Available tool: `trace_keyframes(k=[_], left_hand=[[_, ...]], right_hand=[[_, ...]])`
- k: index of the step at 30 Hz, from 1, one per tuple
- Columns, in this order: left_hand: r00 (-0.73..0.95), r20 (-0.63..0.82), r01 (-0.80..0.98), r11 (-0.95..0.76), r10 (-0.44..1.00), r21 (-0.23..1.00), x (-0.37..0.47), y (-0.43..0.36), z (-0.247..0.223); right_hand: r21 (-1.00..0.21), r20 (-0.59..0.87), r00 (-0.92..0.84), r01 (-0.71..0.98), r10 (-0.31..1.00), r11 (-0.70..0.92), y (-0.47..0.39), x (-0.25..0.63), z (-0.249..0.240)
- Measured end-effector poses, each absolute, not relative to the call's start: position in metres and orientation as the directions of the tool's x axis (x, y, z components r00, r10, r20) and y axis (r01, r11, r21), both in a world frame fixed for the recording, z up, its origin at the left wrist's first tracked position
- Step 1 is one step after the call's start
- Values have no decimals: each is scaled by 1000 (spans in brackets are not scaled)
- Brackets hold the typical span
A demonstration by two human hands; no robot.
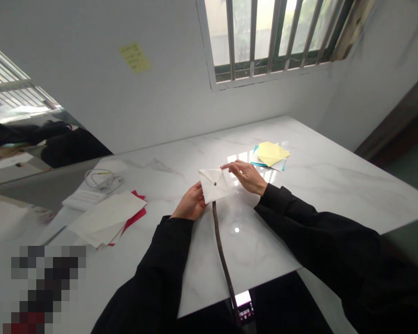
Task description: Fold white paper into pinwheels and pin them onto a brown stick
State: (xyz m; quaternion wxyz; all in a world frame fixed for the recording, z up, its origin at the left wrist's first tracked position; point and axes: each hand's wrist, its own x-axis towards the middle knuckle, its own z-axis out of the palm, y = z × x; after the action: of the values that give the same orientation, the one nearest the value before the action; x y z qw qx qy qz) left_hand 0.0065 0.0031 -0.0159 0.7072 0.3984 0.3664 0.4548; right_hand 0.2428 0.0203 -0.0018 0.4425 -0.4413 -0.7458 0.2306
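Note:
A small white paper envelope, folded, with a dark round spot near its middle, is held up over the table. At its left and lower left edge, my left hand grips it, with part of the fingers hidden behind the paper. My right hand is at the envelope's upper right corner, its index finger stretched along the top edge and touching or very close to it. Its other fingers are partly hidden. Below the envelope, a long dark brown cord-like strip runs down toward the table's front edge.
A glossy white marbled table stands against the wall. White and red paper sheets lie at left beside a coiled white cable. Yellow, white and blue papers lie at right. A lit phone is below the front edge.

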Motion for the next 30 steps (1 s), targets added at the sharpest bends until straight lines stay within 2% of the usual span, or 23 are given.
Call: trace_keyframes(k=[3, 5, 13, 17, 21, 30], left_hand=[[311, -172, -356, 283, 935, 891, 6, 2, -14], [291, -186, -354, 286, 939, 891, 6, 2, -13], [232, -195, -366, 272, 953, 890, 6, 2, -11], [174, -165, -416, 225, 971, 881, 5, 4, -8], [138, -144, -434, 190, 980, 880, 5, 4, -5], [123, -189, -398, 223, 974, 890, 5, 3, -4]], right_hand=[[-755, 348, -143, 542, 926, 368, 23, 244, -3], [-782, 311, -94, 540, 946, 312, 23, 244, -3], [-809, 390, -113, 432, 914, 399, 18, 240, -1], [-868, 283, -172, 373, 944, 328, 16, 237, 0], [-871, 163, -224, 425, 961, 247, 16, 235, -2], [-847, 261, -167, 432, 951, 308, 17, 237, -4]])
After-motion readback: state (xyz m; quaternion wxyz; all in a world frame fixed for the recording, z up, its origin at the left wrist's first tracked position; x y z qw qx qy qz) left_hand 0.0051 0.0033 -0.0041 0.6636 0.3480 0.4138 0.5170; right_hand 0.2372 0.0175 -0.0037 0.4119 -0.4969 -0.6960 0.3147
